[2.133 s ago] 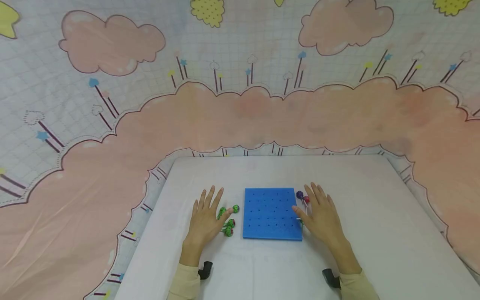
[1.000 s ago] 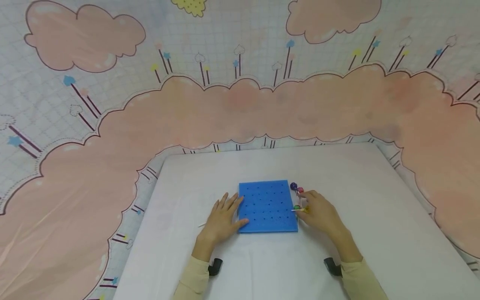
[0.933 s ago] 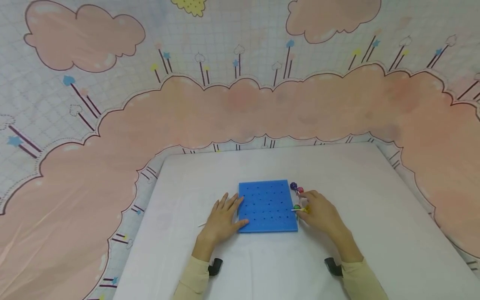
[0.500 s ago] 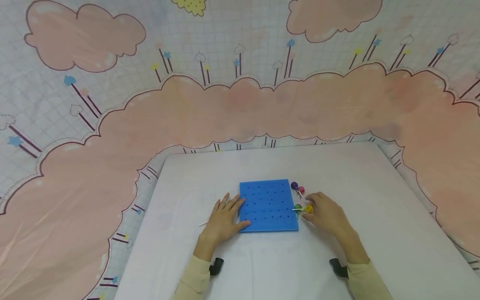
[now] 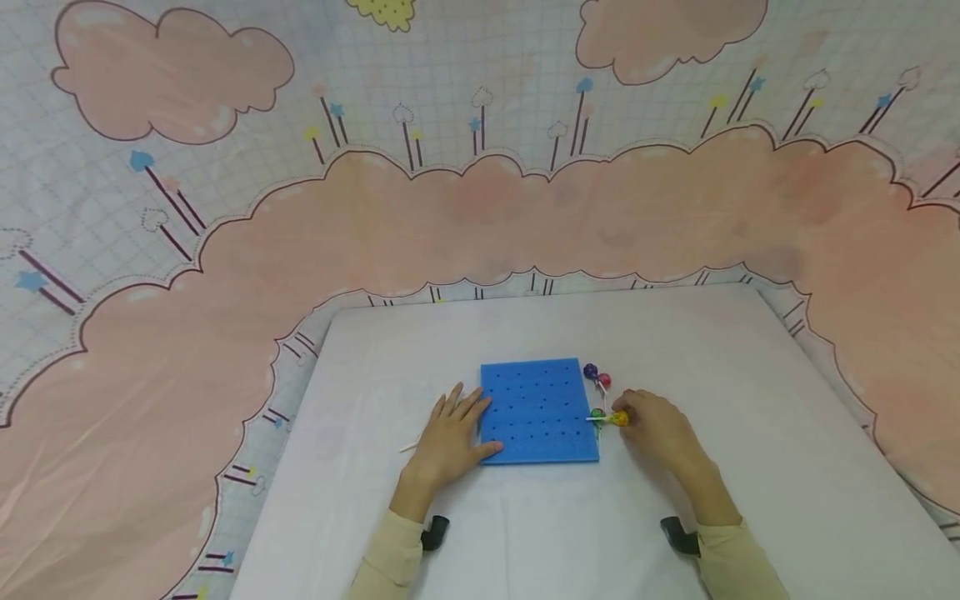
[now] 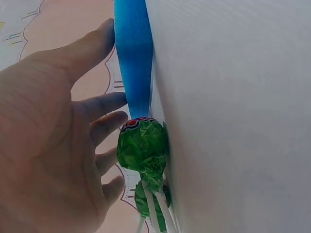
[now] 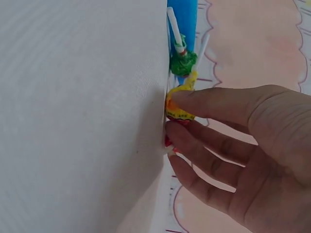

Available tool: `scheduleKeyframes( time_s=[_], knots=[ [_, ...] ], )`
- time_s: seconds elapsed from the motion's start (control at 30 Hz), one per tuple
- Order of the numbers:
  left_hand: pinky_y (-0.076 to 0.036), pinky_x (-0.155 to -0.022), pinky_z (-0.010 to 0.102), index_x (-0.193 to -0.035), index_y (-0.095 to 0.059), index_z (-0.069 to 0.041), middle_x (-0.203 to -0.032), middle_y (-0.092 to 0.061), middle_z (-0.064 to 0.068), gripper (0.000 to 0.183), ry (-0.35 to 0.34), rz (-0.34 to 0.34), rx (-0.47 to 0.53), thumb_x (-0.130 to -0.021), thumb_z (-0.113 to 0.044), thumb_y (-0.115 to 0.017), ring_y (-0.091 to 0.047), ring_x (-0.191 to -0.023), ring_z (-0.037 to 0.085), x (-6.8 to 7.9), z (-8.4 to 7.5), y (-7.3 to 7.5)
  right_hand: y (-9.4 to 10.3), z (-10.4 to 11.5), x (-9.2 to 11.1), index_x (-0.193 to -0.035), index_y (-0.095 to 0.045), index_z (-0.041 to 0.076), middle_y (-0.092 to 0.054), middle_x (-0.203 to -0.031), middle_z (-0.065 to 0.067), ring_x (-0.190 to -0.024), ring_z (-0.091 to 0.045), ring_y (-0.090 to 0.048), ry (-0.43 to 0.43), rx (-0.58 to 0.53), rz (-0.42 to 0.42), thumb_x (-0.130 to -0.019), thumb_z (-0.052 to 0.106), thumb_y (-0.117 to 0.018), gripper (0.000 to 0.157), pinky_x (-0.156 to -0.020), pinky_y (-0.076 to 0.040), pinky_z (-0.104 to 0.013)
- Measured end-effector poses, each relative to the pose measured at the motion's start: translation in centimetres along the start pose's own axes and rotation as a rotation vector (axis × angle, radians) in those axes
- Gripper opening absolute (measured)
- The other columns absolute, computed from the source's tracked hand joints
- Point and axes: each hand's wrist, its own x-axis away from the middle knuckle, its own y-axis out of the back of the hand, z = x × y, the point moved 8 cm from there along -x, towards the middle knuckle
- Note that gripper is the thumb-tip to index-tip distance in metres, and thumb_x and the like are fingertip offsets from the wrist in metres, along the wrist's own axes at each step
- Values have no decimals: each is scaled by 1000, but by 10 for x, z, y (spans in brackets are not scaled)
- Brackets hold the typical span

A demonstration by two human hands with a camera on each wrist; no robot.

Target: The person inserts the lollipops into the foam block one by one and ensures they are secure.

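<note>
A blue board (image 5: 536,408) with rows of small holes lies on the table. My left hand (image 5: 446,437) rests at its left edge, fingers extended, thumb and fingertips touching the board. Beneath that hand, green-wrapped lollipops (image 6: 143,148) show in the left wrist view; from the head only a white stick (image 5: 408,447) sticks out. Right of the board, my right hand (image 5: 660,429) pinches the head of a yellow lollipop (image 5: 619,418), whose stick points left over the board's edge. Right beside it lies a green lollipop (image 5: 597,413), partly overlapped by the yellow one's stick.
Behind my right hand lie a purple lollipop (image 5: 590,371) and a red lollipop (image 5: 604,379), close to the board's right edge. The white table (image 5: 517,533) reaches back to a patterned cloth backdrop (image 5: 480,225).
My left hand has moved right onto the board's edge, covering the green lollipops. My right hand has come down from its spread pose, shifted slightly right lately, and now pinches the yellow lollipop.
</note>
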Motion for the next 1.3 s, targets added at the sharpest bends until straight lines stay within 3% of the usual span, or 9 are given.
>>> scheduleKeyframes(
  time_s=[0.33, 0.73, 0.87, 1.07, 1.3],
  knots=[
    [-16, -129, 56, -161, -41, -12, -169, -34, 7, 84, 3, 6, 10, -96, -58, -67, -17, -160, 34, -1, -2, -1, -4, -8, -2, -111, -76, 8, -75, -110, -13, -103, -35, -69, -20, -25, -5, -90, 3, -80, 22, -94, -58, -56],
    [-17, -129, 51, -160, -42, -9, -169, -33, 8, 84, -3, 11, 1, -97, -59, -66, -18, -160, 32, -3, -3, -3, -1, -10, -4, -111, -76, 11, -74, -102, -8, -94, -28, -66, -51, -43, 12, -90, 14, -82, 22, -89, -59, -52],
    [-15, -130, 51, -160, -41, -8, -169, -33, 9, 83, -11, 12, 21, -98, -57, -67, -19, -159, 32, -2, -4, -2, 1, -10, -4, -110, -76, 12, -72, -96, -4, -88, -24, -63, -55, -69, -4, -90, 17, -83, 21, -82, -59, -45],
    [-15, -130, 51, -160, -42, -7, -168, -34, 10, 83, -21, 8, 27, -98, -56, -67, -20, -159, 32, -1, -5, -1, 9, -8, -1, -116, -75, 11, -69, -100, -5, -90, -25, -61, -59, -109, -51, -92, 19, -80, 26, -80, -57, -41],
    [-15, -130, 51, -159, -42, -5, -168, -34, 11, 83, -30, 5, 6, -98, -57, -66, -20, -159, 33, -2, -6, -2, 18, -2, -1, -119, -74, 10, -66, -103, -7, -95, -26, -61, 18, -146, -127, -94, 16, -79, 27, -81, -58, -42]
  ],
)
